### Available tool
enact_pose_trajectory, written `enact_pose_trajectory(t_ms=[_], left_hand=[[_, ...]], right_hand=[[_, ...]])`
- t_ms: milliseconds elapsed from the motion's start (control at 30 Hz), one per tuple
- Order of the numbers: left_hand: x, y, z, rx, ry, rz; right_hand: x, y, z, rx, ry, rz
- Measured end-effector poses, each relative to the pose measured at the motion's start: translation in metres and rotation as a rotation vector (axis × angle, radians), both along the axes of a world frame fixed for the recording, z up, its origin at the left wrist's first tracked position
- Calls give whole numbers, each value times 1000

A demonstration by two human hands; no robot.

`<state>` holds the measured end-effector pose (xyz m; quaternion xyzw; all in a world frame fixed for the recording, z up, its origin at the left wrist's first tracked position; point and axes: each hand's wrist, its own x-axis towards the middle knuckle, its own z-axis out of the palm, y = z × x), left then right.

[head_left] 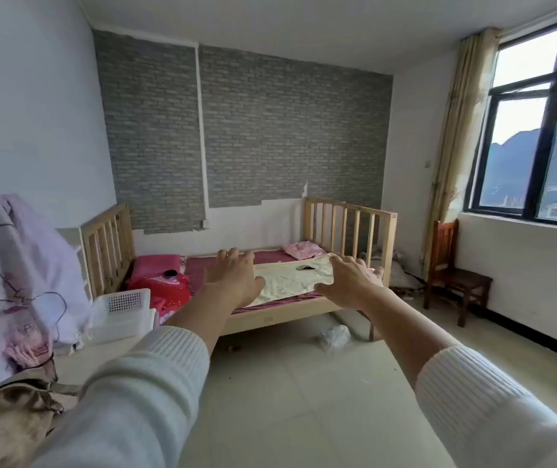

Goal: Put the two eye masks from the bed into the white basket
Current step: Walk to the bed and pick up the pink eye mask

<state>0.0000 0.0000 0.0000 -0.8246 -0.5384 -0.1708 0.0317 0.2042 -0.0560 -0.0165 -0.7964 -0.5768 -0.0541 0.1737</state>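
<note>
Both the left hand [233, 278] and the right hand [348, 282] are spread and hold nothing. One dark eye mask [305, 267] lies mid-frame on the cream sheet [287, 282]; the second is not discernible. The white basket [125, 312] sits lower left. Approach the bed [267, 320] first, then pinch the mask's edge.

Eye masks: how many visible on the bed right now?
2. One dark eye mask lies on the cream blanket between the hands; another dark mask sits on the red pillow. The hands may hide more.
</note>
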Motion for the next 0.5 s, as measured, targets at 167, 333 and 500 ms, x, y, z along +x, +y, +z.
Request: enact_pose_trajectory(t_ms=[167, 333, 500], left_hand=[[-9, 11, 0, -3, 25, 15], [-13, 28, -4, 5, 27, 12], [-7, 50, -13, -9, 25, 9]], right_hand=[[-5, 12, -2, 11, -22, -12], [-10, 27, -6, 21, -37, -4], [-7, 46, -13, 36, -34, 16]])
